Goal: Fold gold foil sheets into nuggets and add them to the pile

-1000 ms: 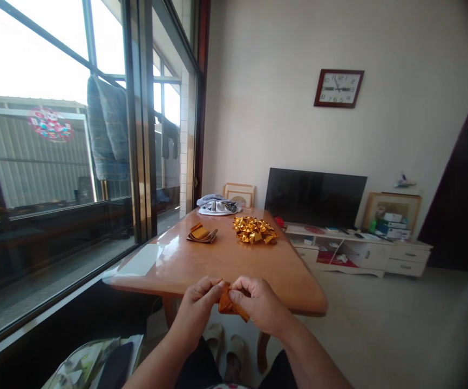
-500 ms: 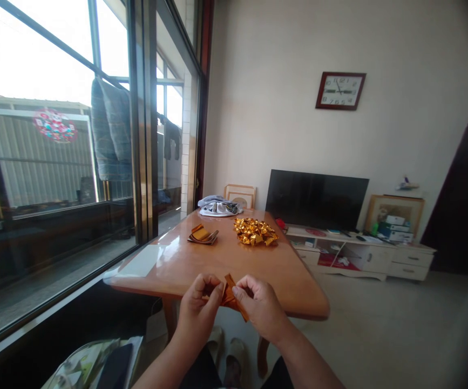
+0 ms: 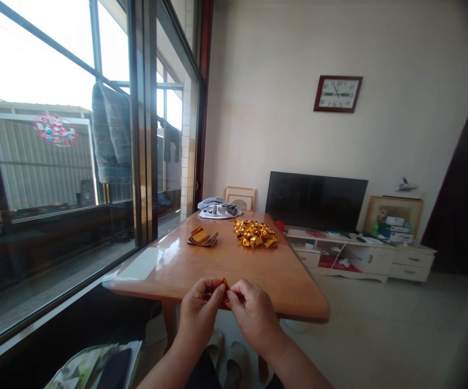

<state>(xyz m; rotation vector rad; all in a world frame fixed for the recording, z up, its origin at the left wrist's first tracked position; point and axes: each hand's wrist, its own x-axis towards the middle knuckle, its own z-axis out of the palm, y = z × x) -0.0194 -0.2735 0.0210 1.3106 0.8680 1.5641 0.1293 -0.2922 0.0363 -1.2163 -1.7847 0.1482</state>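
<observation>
Both hands meet over the near edge of the wooden table (image 3: 217, 265), thumbs almost touching. A small piece of orange-gold foil paper (image 3: 225, 283) is pinched between them, mostly covered by the fingers. My left hand (image 3: 202, 303) grips its left side, and my right hand (image 3: 250, 309) has its right side. Farther back lies a heap of shiny folded gold foil pieces (image 3: 255, 233). To the left of that heap rests a small stack of flat gold and brown sheets (image 3: 202, 236).
Folded cloth (image 3: 219, 208) sits at the table's far end. A television (image 3: 317, 200) stands on a white cabinet (image 3: 412, 262) beyond. Large windows are on the left. At bottom left, a dark flat object (image 3: 114, 368) lies on papers.
The hands have drawn closer together, and the foil paper that stuck out between them is now mostly hidden by the fingers. The view has shifted slightly.
</observation>
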